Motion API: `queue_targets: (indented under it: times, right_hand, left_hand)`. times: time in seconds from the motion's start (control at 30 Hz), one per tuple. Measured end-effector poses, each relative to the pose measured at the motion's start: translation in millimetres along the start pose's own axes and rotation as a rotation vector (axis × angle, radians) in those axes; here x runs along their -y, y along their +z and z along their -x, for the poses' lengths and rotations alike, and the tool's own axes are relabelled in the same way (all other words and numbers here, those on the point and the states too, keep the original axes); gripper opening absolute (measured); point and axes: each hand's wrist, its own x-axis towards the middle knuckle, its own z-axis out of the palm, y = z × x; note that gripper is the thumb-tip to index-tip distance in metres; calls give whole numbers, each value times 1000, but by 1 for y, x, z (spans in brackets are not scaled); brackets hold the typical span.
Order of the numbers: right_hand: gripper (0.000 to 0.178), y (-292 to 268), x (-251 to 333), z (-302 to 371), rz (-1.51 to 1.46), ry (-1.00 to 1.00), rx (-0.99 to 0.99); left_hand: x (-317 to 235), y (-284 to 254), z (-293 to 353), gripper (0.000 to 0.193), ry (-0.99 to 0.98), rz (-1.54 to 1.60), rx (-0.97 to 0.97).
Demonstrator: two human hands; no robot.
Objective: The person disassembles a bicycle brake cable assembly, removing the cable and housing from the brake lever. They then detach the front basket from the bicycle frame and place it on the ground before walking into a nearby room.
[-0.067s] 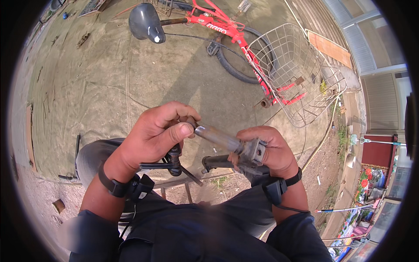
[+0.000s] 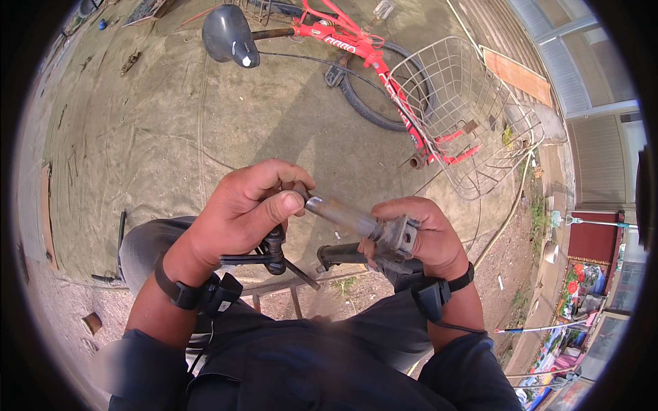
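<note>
In front of my lap I hold a bicycle handlebar stem (image 2: 343,214), a worn metal tube slanting down to the right, with a grey clamp (image 2: 399,237) on its right end. My right hand (image 2: 433,234) is closed around that clamp end. The thumb and fingers of my left hand (image 2: 250,204) pinch a small rusty piece (image 2: 296,190) at the tube's upper left end. Below the stem juts a black tube (image 2: 341,255), its link to the clamp partly hidden. Under my left hand are a black brake lever and its mount (image 2: 274,255).
A red bicycle frame (image 2: 343,42) lies on the ground cloth ahead, with a black saddle (image 2: 232,38), a wheel (image 2: 373,113) and a wire basket (image 2: 458,85). Its open head tube (image 2: 417,162) points toward me. A wall with panels runs along the right.
</note>
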Motion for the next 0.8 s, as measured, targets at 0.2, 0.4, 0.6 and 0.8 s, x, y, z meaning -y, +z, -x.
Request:
queue_targets:
  times: [0.2,0.4,0.6,0.8]
  right_hand:
    - [51,0,-8,-4,-84,-49,4]
    - [53,2,-11,-7,-170,18,9]
    - [55,5,-10,-10,-194,62,42]
    - [56,6,-7,-9,-139,106,43]
  left_hand:
    - [3,0,-3,28,94,-198,-27]
    - [7,0,-5,35,144,-277,-53]
    - [8,-3,-4,31,157,-258,-25]
    - [11,-2,-4,32,114,-104,-27]
